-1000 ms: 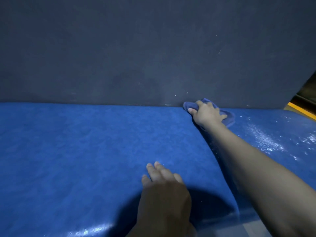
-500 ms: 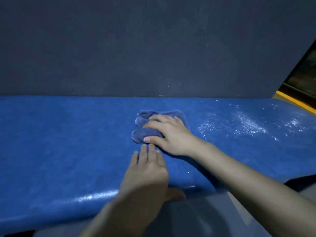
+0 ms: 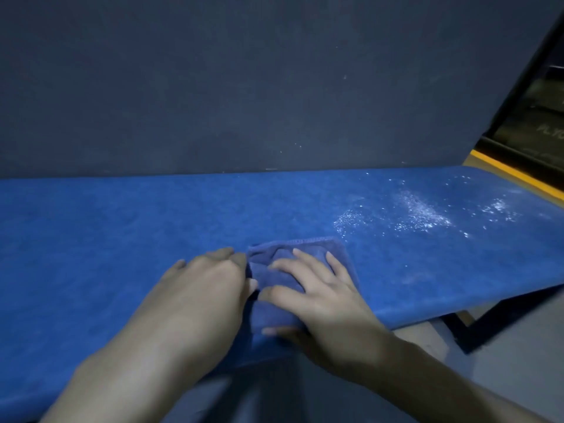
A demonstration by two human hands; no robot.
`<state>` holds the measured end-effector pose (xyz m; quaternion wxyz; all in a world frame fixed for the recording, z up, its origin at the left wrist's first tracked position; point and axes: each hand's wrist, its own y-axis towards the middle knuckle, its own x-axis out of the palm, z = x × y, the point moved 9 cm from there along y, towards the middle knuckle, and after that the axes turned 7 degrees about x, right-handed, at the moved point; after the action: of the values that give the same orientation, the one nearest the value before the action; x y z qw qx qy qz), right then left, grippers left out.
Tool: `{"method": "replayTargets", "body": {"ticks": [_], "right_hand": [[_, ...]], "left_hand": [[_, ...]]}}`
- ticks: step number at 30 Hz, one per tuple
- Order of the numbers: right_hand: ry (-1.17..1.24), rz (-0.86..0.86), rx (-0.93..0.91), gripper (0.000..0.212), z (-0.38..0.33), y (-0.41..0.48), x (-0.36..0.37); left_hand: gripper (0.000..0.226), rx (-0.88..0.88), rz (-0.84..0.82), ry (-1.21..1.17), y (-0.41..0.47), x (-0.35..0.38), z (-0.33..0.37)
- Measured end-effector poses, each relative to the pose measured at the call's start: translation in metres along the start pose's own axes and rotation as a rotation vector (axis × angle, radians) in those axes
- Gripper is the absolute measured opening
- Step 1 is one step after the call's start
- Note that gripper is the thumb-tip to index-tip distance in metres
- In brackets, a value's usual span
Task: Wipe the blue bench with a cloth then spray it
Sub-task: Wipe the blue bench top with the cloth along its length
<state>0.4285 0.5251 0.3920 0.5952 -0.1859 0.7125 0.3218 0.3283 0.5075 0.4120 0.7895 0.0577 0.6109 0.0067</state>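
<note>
- A person's right hand (image 3: 323, 297) lies flat on a blue cloth (image 3: 274, 314), fingers straight and spread wide, palm pressing it onto the blue bench (image 3: 122, 239), lower centre of the frame.
- The left hand (image 3: 210, 285) sits just left of the cloth, knuckles raised, its bent fingers meeting the cloth's left edge. The fingertips are hidden, so whether they grip the fabric or only touch it cannot be told.
- The cloth is folded into a rough rectangle with a stitched hem along its far side. Its near end reaches the bench's front edge, under the right thumb.
- Both bare forearms enter from the bottom of the frame, the left from the lower left corner, the right from the lower right.
- White specks (image 3: 421, 213) are scattered over the bench top at centre right, apart from the cloth.
- The bench runs across the whole width of the frame against a dark grey wall (image 3: 244, 87) that fills the upper half.
- A yellow strip (image 3: 512, 175) runs beyond the bench's far right end at the right edge.
- A black frame (image 3: 464, 331) shows beneath the bench at lower right, above a grey floor (image 3: 503, 361).
</note>
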Motion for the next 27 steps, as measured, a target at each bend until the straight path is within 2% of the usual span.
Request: {"method": "replayTargets", "body": {"ticks": [2, 4, 6, 8, 10, 13, 17, 20, 22, 25, 27], "right_hand": [[-0.015, 0.075, -0.06, 0.028, 0.011, -0.017, -0.001], [-0.021, 0.099, -0.085, 0.033, 0.029, -0.032, 0.0], [-0.035, 0.085, -0.03, 0.032, 0.058, -0.038, 0.0], [-0.02, 0.096, 0.105, 0.025, 0.087, -0.036, -0.008], [0.055, 0.073, 0.231, 0.04, 0.107, -0.033, -0.012], [0.099, 0.029, 0.33, 0.054, 0.113, -0.027, -0.013], [0.123, -0.005, 0.419, 0.069, 0.119, -0.025, -0.013], [0.097, 0.004, 0.48, 0.068, 0.123, -0.014, -0.015], [0.072, -0.043, 0.447, 0.064, 0.116, -0.002, -0.012], [0.041, -0.128, 0.404, 0.043, 0.11, 0.014, -0.007], [0.045, -0.131, 0.409, 0.041, 0.11, 0.021, -0.004]], "left_hand": [[0.04, 0.029, -0.029, 0.036, 0.006, 0.001, 0.016], [0.051, 0.021, -0.049, 0.051, 0.013, 0.009, 0.027], [0.057, 0.034, -0.083, 0.056, 0.019, 0.017, 0.038], [0.062, 0.077, -0.116, 0.044, 0.029, 0.028, 0.052], [0.079, 0.126, -0.229, 0.006, 0.036, 0.043, 0.073], [0.105, 0.172, -0.315, -0.048, 0.045, 0.061, 0.097], [0.108, 0.156, -0.296, -0.092, 0.063, 0.07, 0.1], [0.112, 0.161, -0.28, -0.203, 0.066, 0.072, 0.098], [0.121, 0.138, -0.288, -0.273, 0.067, 0.073, 0.095], [0.131, 0.081, -0.285, -0.311, 0.071, 0.072, 0.092], [0.133, 0.05, -0.296, -0.282, 0.07, 0.071, 0.091]]}}
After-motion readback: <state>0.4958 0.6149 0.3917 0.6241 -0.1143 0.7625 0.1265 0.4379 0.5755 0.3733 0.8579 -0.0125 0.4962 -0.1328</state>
